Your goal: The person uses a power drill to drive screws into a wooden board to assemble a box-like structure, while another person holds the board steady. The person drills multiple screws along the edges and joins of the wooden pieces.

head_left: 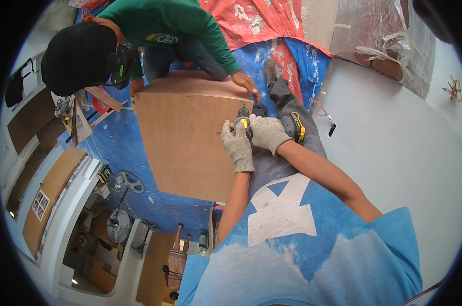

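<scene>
A yellow and black cordless drill (243, 121) points away from me, its green-tipped front at the right edge of a light brown wooden panel (185, 148). My right hand (268, 133), in a pale knit glove, is closed round the drill's grip; the battery (294, 127) sticks out to its right. My left hand (238, 148), gloved too, has its fingers closed against the near left side of the drill body, over the panel. The panel forms one face of a box-like wooden piece. Whether the bit touches the wood is too small to tell.
A person in a green top (175, 23) and black cap leans over the far side, hands on the wooden piece. Blue sheeting (119, 153) covers the floor, with red sheeting (261, 23) beyond. A fan (120, 225) and wood scraps (81, 122) lie left; a white wall (389, 132) stands right.
</scene>
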